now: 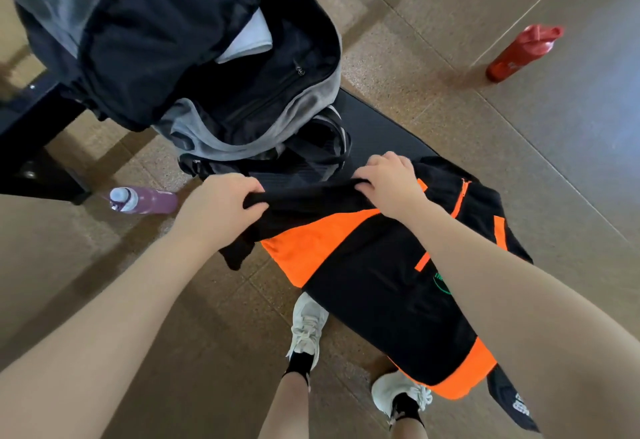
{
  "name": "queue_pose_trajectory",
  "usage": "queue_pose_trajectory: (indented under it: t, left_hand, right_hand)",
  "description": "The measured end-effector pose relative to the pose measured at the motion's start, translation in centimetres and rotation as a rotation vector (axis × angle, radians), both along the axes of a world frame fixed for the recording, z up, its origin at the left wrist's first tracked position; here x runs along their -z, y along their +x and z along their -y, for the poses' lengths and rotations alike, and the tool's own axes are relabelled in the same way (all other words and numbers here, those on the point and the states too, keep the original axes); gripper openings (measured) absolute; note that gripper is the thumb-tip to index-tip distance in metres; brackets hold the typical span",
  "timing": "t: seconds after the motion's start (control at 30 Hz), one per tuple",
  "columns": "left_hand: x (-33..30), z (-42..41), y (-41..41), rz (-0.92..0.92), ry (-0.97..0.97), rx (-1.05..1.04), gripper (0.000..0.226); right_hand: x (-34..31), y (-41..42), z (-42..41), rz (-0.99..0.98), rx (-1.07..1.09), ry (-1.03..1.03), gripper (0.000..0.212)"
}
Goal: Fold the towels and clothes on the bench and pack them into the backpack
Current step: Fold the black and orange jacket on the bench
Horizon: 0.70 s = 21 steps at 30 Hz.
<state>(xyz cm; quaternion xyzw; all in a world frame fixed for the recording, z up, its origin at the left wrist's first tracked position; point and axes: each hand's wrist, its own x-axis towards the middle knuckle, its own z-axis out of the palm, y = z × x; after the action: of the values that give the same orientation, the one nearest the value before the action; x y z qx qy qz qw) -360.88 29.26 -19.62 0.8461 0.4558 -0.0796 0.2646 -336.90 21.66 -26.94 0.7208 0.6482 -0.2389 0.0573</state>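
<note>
A black and grey backpack [194,68] lies wide open on the far end of the black bench [374,127], with a folded white towel [251,40] inside. My left hand [221,206] and my right hand [388,182] both grip the top edge of a black garment [311,196], bunched between them. Beneath it, a black and orange garment [388,286] is spread along the bench and hangs off the near end.
A purple bottle [145,199] lies on the floor at the left, and a red bottle [519,54] on the floor at the far right. Dark furniture [31,148] stands at the left. My feet in white shoes [306,328] stand beside the bench.
</note>
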Motion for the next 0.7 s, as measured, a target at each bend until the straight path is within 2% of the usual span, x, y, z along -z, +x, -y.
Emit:
queue_pose_trajectory:
  t: [0.07, 0.13, 0.23, 0.37, 0.43, 0.53, 0.63, 0.67, 0.7]
  left_hand:
    - [-0.3, -1.4, 0.3, -0.029, 0.035, -0.030, 0.016]
    - [-0.6, -2.6, 0.8, 0.064, 0.021, -0.155, 0.011]
    - [-0.9, -3.6, 1.9, 0.249, -0.105, -0.383, 0.002]
    - [-1.4, -1.1, 3.6, 0.486, -0.553, -0.518, 0.011]
    - [-1.4, 1.9, 4.5, 0.511, -0.712, -0.450, 0.016]
    - [-0.9, 7.3, 6.3, 0.481, -0.767, -0.315, 0.021]
    - [-0.1, 12.3, 8.2, 0.301, -0.782, -0.031, 0.007]
    - [0.2, 13.5, 8.5, 0.170, -0.827, 0.100, 0.009]
    - [0.9, 14.5, 8.8, 0.028, -0.881, 0.195, 0.020]
  right_hand:
    - [-0.7, 0.8, -0.5, 0.000, 0.134, 0.132, 0.025]
    - [-1.2, 1.3, -1.0, -0.008, 0.270, 0.224, 0.021]
    - [-0.9, 1.4, -2.3, -0.076, 0.466, 0.085, 0.019]
    - [-0.3, 0.9, -2.4, -0.616, 0.901, -0.048, 0.015]
    - [-0.8, 1.3, -1.0, -0.797, 1.128, -0.042, 0.021]
    - [-1.7, 2.6, 2.1, -0.998, 1.352, -0.059, 0.017]
    - [-1.6, 3.9, 5.6, -0.929, 1.326, -0.060, 0.013]
    - [-1.2, 4.1, 6.6, -0.847, 1.284, -0.083, 0.011]
    - [-0.8, 4.4, 7.8, -0.759, 1.235, -0.128, 0.013]
